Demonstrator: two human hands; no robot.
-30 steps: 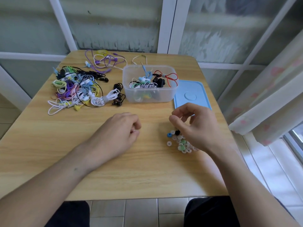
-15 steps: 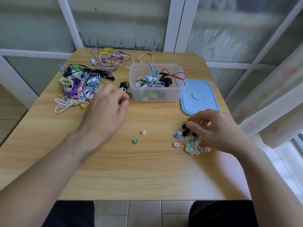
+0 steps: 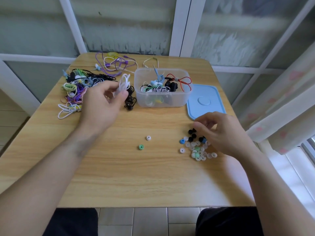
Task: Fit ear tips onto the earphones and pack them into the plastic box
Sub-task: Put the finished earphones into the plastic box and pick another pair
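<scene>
White coiled earphones (image 3: 124, 83) hang pinched in the left hand (image 3: 100, 104), left of the plastic box (image 3: 162, 87); the right hand (image 3: 225, 133), fingers curled, hovers over the ear tips (image 3: 197, 149), grip unclear.

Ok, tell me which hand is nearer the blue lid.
Right. The right hand hovers just in front of the blue lid, over the ear tips. The left hand is beyond the box, holding white earphones.
</scene>
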